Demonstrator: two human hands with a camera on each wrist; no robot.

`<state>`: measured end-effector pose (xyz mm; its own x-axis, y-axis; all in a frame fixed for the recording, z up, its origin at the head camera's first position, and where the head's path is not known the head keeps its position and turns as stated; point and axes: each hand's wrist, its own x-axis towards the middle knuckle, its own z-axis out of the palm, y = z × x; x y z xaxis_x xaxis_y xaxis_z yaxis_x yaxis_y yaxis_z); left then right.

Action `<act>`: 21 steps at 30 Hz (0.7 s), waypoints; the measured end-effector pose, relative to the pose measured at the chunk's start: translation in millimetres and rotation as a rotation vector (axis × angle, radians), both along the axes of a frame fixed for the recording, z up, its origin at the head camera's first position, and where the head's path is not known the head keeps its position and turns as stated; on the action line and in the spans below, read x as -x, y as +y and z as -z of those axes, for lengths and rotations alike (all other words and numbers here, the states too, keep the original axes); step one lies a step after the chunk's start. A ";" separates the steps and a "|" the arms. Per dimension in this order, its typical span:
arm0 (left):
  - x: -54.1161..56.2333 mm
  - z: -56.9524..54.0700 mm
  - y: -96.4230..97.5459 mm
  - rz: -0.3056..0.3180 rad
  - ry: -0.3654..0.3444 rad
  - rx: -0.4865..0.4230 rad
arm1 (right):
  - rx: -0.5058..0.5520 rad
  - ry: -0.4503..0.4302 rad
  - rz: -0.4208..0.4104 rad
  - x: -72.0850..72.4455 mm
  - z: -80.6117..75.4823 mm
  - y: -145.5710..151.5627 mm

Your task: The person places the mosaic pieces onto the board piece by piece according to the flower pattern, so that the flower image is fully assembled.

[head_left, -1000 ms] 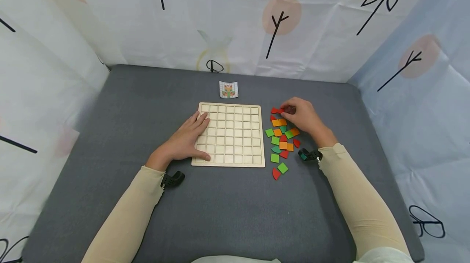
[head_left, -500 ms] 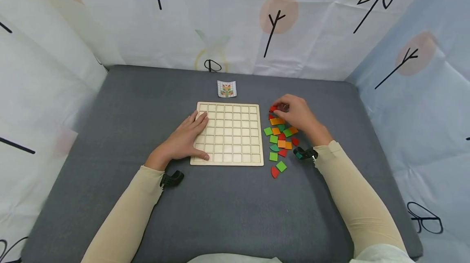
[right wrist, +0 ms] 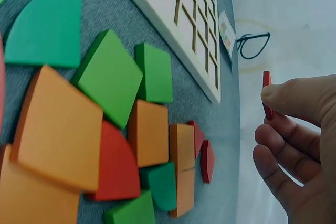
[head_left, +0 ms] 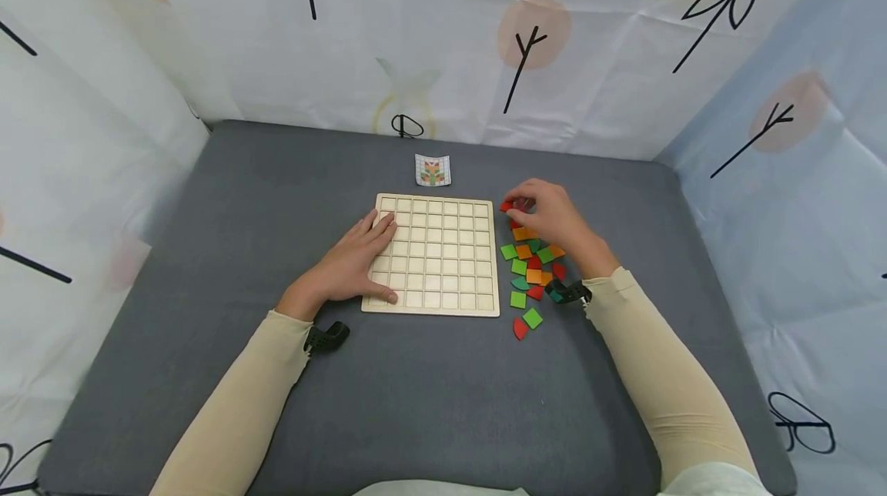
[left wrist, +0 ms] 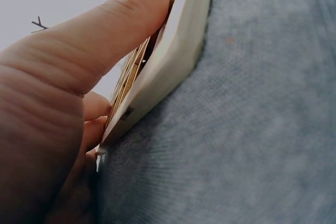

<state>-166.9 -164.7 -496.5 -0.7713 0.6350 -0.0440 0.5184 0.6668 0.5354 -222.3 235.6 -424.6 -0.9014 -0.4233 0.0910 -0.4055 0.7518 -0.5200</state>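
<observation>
Right hand point(head_left: 547, 211) pinches a thin red piece point(right wrist: 266, 79), apparently picking; next calls for the pale wooden gridded board point(head_left: 441, 253) steady beneath spread left hand point(head_left: 349, 261).

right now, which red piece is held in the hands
The red piece seen edge-on in the right wrist view, pinched by the right hand; other visible red pieces lie on the table.

Desk point(head_left: 430, 388) surfaced in matt, rough-woven grey cloth, grid board point(head_left: 433, 261) of smooth pale wood, coloured tiles point(right wrist: 60, 129) smooth and mostly matt, paper-like card point(head_left: 433, 171) near desk's far edge, creased cloth backdrop point(head_left: 443, 34) beyond.
</observation>
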 end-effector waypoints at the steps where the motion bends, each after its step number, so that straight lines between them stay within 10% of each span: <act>1: 0.2 0.0 -0.1 0.000 -0.001 0.000 | 0.004 0.001 0.000 0.0 0.0 -1.5; 21: 0.5 -1.8 0.4 -0.007 -0.008 0.011 | 0.016 -0.016 -0.060 3.5 -2.3 -30.6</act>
<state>-167.4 -164.3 -494.7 -0.7753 0.6290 -0.0574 0.5092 0.6763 0.5323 -225.8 205.0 -422.3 -0.8757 -0.4755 0.0840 -0.4413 0.7175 -0.5389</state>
